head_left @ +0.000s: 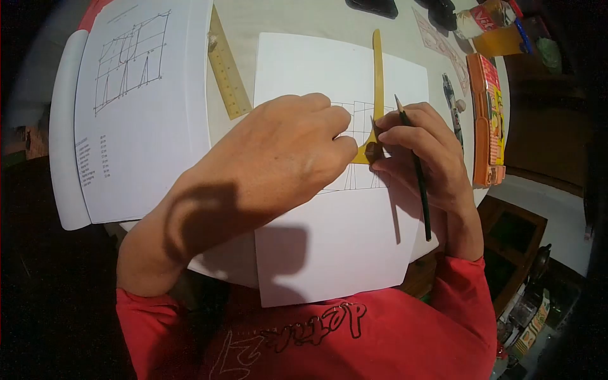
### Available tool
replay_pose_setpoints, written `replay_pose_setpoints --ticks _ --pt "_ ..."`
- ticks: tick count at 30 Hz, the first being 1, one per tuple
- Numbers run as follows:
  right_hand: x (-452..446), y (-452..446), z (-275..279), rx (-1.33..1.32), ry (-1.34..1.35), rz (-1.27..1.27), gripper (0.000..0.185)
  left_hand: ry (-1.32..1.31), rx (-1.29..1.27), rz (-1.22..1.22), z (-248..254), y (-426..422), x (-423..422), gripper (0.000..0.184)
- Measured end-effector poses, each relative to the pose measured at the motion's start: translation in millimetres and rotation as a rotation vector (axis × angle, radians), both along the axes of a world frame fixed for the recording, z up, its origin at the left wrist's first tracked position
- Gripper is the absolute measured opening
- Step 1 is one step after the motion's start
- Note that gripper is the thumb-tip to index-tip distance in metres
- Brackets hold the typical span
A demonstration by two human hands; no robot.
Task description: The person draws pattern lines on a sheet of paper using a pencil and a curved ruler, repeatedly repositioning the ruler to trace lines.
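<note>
My left hand (285, 145) is closed above the white paper (335, 247), its fingertips at the left end of a yellow curved ruler (378, 76). Its knuckles hide part of the pattern drawing (362, 117) on that sheet. On the other side, my right hand (427, 145) is closed with a dark green pencil (423, 196) lodged between its fingers, the point facing up and away from me. The thumb and fingertips of this hand also touch the ruler near its corner. The ruler's long arm extends toward the sheet's far edge.
Printed pages (145, 152) with a pattern diagram lie at the left. Beside them is a straight yellow ruler (228, 79). At the right are an orange pencil case (484, 120), a pen (453, 101), a clear curved template (440, 47) and a drink packet (494, 19).
</note>
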State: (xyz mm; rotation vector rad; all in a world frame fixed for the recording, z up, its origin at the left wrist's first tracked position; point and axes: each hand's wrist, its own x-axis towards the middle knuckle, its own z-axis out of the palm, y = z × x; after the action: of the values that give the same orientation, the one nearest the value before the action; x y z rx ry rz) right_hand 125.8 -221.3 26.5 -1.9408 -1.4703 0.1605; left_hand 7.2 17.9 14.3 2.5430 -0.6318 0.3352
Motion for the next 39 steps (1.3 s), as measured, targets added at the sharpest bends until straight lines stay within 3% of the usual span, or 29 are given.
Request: replay_pose_setpoints --ticks 39 --pt "-1.9 3.0 -1.6 0.014 -0.039 -0.006 0.030 0.047 0.035 0.007 1.8 1.8 -0.1 0.011"
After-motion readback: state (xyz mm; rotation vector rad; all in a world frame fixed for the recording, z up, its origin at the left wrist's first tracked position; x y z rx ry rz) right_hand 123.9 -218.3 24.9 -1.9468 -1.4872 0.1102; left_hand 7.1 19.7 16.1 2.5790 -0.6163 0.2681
